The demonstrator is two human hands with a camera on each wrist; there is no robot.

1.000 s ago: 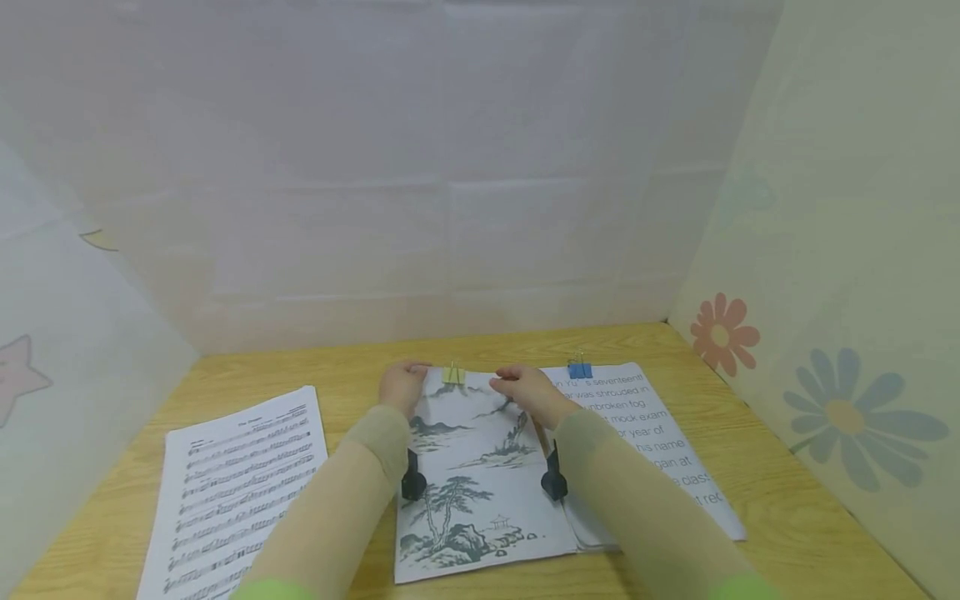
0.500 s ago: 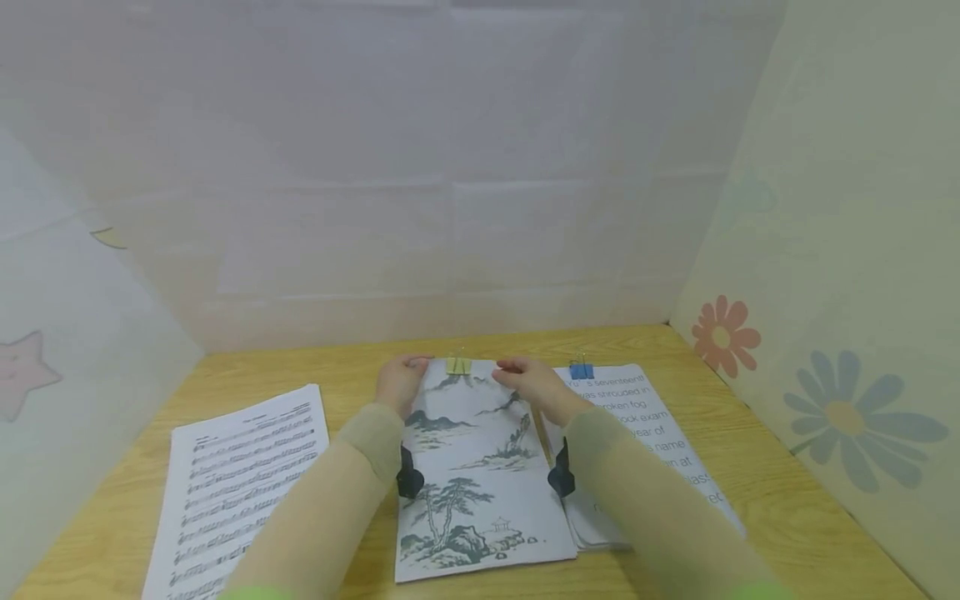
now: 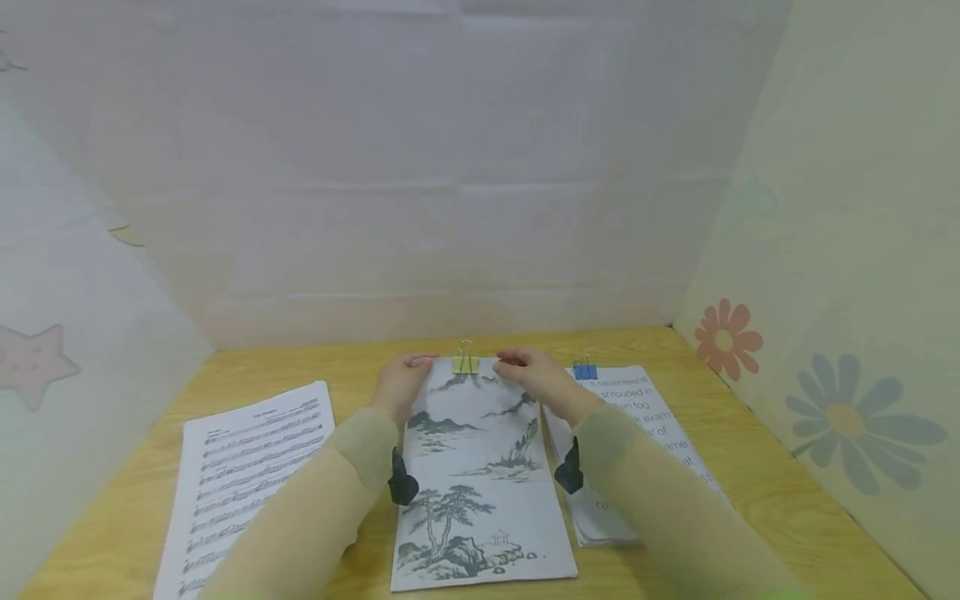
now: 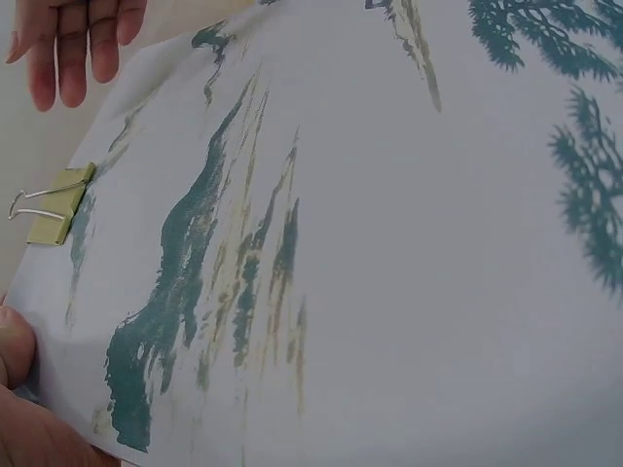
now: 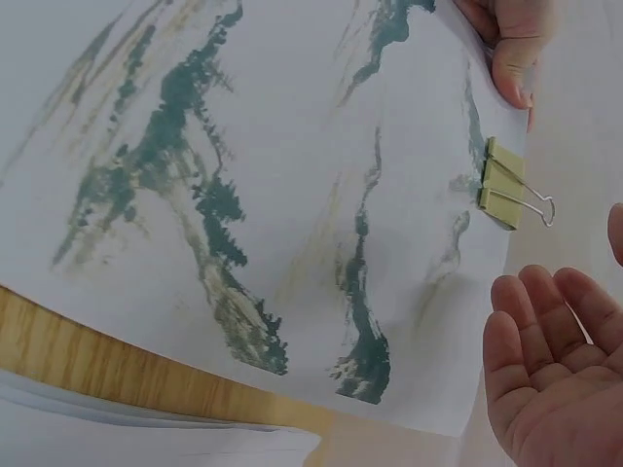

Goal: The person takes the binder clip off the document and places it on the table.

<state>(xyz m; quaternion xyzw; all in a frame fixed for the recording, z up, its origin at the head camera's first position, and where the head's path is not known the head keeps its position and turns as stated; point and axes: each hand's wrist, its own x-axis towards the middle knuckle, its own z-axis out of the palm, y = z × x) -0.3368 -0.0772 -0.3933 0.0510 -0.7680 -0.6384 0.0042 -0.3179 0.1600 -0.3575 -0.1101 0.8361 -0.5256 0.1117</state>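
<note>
A sheet or stack with a green ink landscape painting (image 3: 487, 454) fills the middle, its far end lifted. A yellow binder clip (image 3: 465, 365) sits on the far edge, wire handles pointing away. My left hand (image 3: 401, 387) pinches the far left corner, thumb (image 4: 14, 348) on the painted face. At the far right corner is my right hand (image 3: 543, 383). Its fingers are loosely bent, palm up and apart from the paper's edge in the right wrist view (image 5: 555, 360). Black wrist mounts show at both cuffs.
On the right lies a stack of printed text pages (image 3: 630, 396) with a blue binder clip (image 3: 586, 372), partly under my right forearm. Sheet music (image 3: 255, 450) lies at the left. The wooden table (image 3: 360, 350) meets patterned walls at the back and sides.
The painting has turned slightly straighter and its far end has risen, with the clip shifting a little. The gap to the text pages has widened. My right hand has moved slightly to the right.
</note>
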